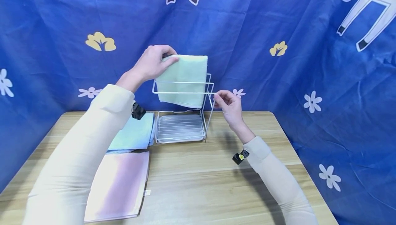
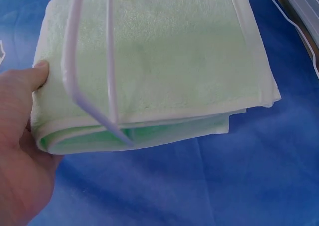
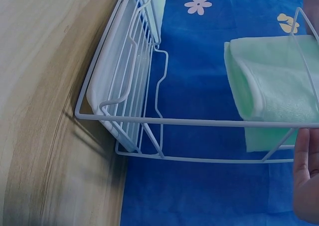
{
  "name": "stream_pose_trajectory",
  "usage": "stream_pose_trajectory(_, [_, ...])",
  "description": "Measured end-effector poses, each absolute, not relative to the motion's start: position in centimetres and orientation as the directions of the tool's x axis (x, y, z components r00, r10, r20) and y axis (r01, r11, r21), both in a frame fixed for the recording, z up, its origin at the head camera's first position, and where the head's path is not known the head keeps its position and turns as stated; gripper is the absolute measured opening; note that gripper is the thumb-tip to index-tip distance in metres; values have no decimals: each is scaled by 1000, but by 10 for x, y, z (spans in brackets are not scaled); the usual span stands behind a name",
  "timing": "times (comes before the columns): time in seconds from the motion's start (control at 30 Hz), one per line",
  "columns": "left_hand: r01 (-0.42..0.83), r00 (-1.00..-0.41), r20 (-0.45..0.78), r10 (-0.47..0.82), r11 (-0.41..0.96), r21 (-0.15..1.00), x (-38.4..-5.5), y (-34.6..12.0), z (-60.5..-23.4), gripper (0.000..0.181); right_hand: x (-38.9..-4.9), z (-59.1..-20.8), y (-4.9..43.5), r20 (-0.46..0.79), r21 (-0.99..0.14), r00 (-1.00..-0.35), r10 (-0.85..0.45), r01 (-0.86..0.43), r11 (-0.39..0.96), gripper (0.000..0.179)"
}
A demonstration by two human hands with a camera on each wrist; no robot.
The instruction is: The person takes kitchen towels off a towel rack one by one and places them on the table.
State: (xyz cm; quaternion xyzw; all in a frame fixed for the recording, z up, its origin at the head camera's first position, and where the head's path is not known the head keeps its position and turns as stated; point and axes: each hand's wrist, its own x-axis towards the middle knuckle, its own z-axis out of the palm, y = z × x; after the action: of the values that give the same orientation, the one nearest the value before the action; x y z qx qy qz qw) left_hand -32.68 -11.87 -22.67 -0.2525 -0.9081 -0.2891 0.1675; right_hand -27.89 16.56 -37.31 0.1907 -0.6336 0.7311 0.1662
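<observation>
A folded pale green towel hangs over the back top bar of a white wire rack at the far middle of the wooden table. My left hand grips the towel's upper left corner, thumb on its front face. In the left wrist view the towel lies behind the rack's white bars, my thumb on its edge. My right hand pinches the rack's front right corner. The right wrist view shows the rack and the towel.
A folded light blue towel lies left of the rack, and a folded pink towel sits nearer the front left. A blue cloth with flower prints forms the backdrop. The table's right half is bare wood.
</observation>
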Motion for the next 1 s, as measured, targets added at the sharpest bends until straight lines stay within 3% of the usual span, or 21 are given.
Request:
stream_pose_trajectory(0.4, [574, -800, 496, 338, 671, 469, -312, -131, -216, 32, -278, -372, 164, 489, -862, -872, 3, -484, -150, 27])
stream_pose_trajectory(0.67, [582, -793, 510, 333, 660, 474, -309, -138, -213, 32, -278, -372, 164, 487, -863, -873, 7, -483, -149, 12])
stream_pose_trajectory(1.0, [572, -791, 548, 274, 649, 501, -306, -147, -207, 30, -279, -373, 164, 482, -865, -876, 15, -479, -147, 23])
